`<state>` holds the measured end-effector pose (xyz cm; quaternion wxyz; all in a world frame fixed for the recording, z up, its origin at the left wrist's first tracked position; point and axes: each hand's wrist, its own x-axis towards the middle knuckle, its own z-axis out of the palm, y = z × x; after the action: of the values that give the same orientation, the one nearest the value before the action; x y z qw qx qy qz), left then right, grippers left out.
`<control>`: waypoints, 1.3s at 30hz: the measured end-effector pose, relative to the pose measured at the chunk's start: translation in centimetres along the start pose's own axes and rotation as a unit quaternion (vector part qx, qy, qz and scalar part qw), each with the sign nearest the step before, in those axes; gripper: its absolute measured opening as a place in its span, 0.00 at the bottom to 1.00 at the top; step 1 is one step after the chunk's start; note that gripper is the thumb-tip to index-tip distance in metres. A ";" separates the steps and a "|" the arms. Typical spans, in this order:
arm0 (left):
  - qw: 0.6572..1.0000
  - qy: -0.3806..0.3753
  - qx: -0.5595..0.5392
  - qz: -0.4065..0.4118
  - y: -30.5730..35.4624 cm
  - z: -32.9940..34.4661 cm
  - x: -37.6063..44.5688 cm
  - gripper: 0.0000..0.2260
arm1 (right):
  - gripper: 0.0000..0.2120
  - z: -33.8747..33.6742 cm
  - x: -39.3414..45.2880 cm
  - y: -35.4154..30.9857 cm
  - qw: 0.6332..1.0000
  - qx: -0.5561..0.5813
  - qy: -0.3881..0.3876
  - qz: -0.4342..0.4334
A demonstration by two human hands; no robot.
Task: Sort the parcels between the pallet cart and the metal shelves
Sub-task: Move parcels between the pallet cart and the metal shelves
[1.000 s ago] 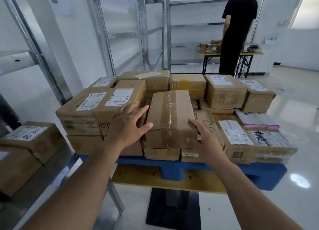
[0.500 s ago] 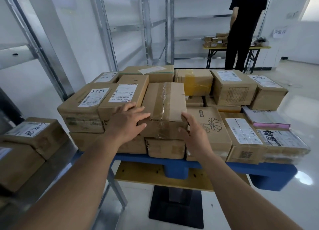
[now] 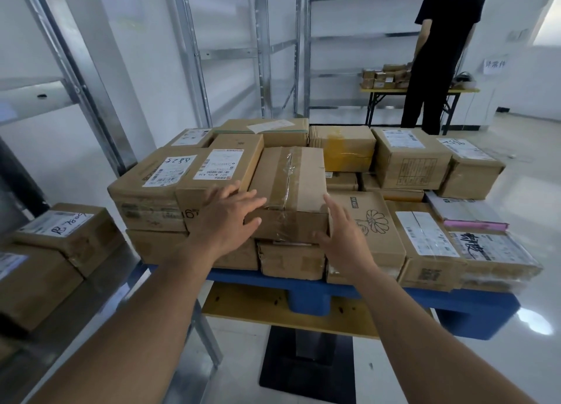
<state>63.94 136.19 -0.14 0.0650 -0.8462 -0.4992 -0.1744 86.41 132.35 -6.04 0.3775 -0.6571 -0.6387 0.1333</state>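
**Both hands on the taped box, front of the pallet stack**

Taped cardboard box (image 3: 290, 188) sits on top of the parcel stack at the near edge of the blue pallet cart (image 3: 306, 294), tilted a bit, clear tape running down its middle. It lies between the two hands.

Left hand (image 3: 226, 221): fingers straight and spread, laid against the box's left front corner, thumb across its front face. No curl, not gripping.

Right hand (image 3: 344, 236): flat, fingers straight, pressed along the box's right side, thumb at the lower front edge. It sits between the box and the flower-print box (image 3: 368, 221) just beside it.

Labelled box (image 3: 223, 167) touches the taped box on the left. Metal shelves (image 3: 100, 79) stand left, with parcels on the low shelf (image 3: 65, 230). Person in black (image 3: 440, 54) stands at the far table (image 3: 425, 90), back turned.
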 end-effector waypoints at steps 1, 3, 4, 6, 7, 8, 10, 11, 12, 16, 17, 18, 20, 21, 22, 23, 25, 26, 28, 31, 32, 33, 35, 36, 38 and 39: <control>1.000 0.013 -0.005 -0.003 0.3 0.1 -0.5 0.21 | 0.36 -0.3 -0.3 -0.2 1.000 -0.017 0.005 -0.007; 0.999 0.039 -0.019 -0.017 1.1 0.4 -1.8 0.20 | 0.32 -0.9 -1.1 -0.6 0.998 -0.057 0.029 -0.023; 0.998 0.051 -0.022 -0.027 1.5 0.6 -2.6 0.20 | 0.29 -1.1 -1.7 -0.8 0.995 -0.077 0.051 -0.032; 0.996 0.072 -0.034 -0.051 2.5 1.2 -4.6 0.20 | 0.22 -1.4 -3.3 -1.4 0.987 -0.106 0.098 -0.066; 0.994 0.079 -0.046 -0.066 2.9 1.5 -5.8 0.20 | 0.18 -1.4 -4.3 -1.7 0.983 -0.112 0.113 -0.089; 0.992 0.080 -0.059 -0.082 3.4 1.9 -7.1 0.21 | 0.15 -1.3 -5.3 -1.9 0.979 -0.114 0.121 -0.115; 0.988 0.068 -0.080 -0.117 4.1 2.9 -9.8 0.22 | 0.09 -0.8 -7.2 -2.3 0.976 -0.116 0.105 -0.151; 0.985 0.059 -0.085 -0.136 4.5 3.4 -11.2 0.22 | 0.06 -0.4 -8.0 -2.4 0.977 -0.117 0.083 -0.158; 0.983 0.051 -0.087 -0.156 4.9 3.8 -12.5 0.23 | 0.04 0.0 -8.9 -2.5 0.978 -0.120 0.062 -0.162; 0.968 0.007 -0.075 -0.241 5.7 4.9 -17.0 0.25 | 0.06 1.8 -11.7 -2.8 0.972 -0.141 0.018 -0.188; 0.964 -0.002 -0.072 -0.258 5.8 4.9 -17.9 0.26 | 0.08 2.2 -12.2 -3.0 0.970 -0.145 0.004 -0.193; 0.960 -0.008 -0.070 -0.272 5.9 4.8 -18.8 0.26 | 0.10 2.6 -12.8 -3.2 0.969 -0.147 -0.011 -0.200; 0.953 -0.013 -0.056 -0.297 6.0 4.5 -20.7 0.27 | 0.13 3.5 -13.8 -3.8 0.964 -0.149 -0.034 -0.217; 0.950 -0.013 -0.042 -0.308 6.1 4.2 -21.7 0.27 | 0.14 3.9 -14.4 -4.2 0.962 -0.149 -0.048 -0.224; 0.947 -0.013 -0.028 -0.320 6.2 3.9 -22.8 0.27 | 0.15 4.4 -15.0 -4.7 0.960 -0.148 -0.064 -0.227; 0.943 -0.016 -0.014 -0.331 6.2 3.6 -23.8 0.28 | 0.16 4.8 -15.5 -5.3 0.960 -0.142 -0.080 -0.229; 0.935 -0.025 0.012 -0.353 5.9 3.1 -25.9 0.28 | 0.18 5.7 -16.5 -6.3 0.957 -0.127 -0.095 -0.242; 0.931 -0.029 0.025 -0.363 5.7 2.9 -26.9 0.28 | 0.19 6.2 -17.0 -6.7 0.954 -0.120 -0.102 -0.254; 0.921 -0.029 0.045 -0.386 5.3 2.5 -28.8 0.28 | 0.21 7.3 -17.8 -7.6 0.945 -0.109 -0.131 -0.277; 0.905 -0.030 0.067 -0.419 4.6 2.1 -31.3 0.29 | 0.25 9.1 -18.6 -8.9 0.933 -0.099 -0.162 -0.305; 0.899 -0.028 0.068 -0.431 4.2 2.0 -32.1 0.29 | 0.26 9.7 -18.8 -9.5 0.929 -0.101 -0.181 -0.307; 0.893 -0.023 0.065 -0.444 3.8 1.9 -32.8 0.29 | 0.28 10.4 -18.9 -10.2 0.924 -0.105 -0.198 -0.309; 0.881 -0.004 0.055 -0.470 2.6 1.5 -34.1 0.29 | 0.28 11.8 -19.0 -11.5 0.913 -0.113 -0.223 -0.322; 0.875 0.009 0.049 -0.482 2.0 1.2 -34.6 0.29 | 0.28 12.5 -18.9 -12.2 0.909 -0.113 -0.232 -0.327; 0.863 0.030 0.040 -0.503 0.4 0.7 -35.5 0.28 | 0.28 14.0 -18.6 -13.9 0.902 -0.109 -0.240 -0.341; 0.858 0.038 0.037 -0.511 -0.5 0.4 -35.8 0.28 | 0.28 14.7 -18.3 -14.8 0.899 -0.108 -0.238 -0.350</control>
<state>47.81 107.06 -13.41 0.0170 -0.4624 -0.8645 -0.1961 63.03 118.44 -11.80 0.1634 -0.3763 -0.9089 0.0754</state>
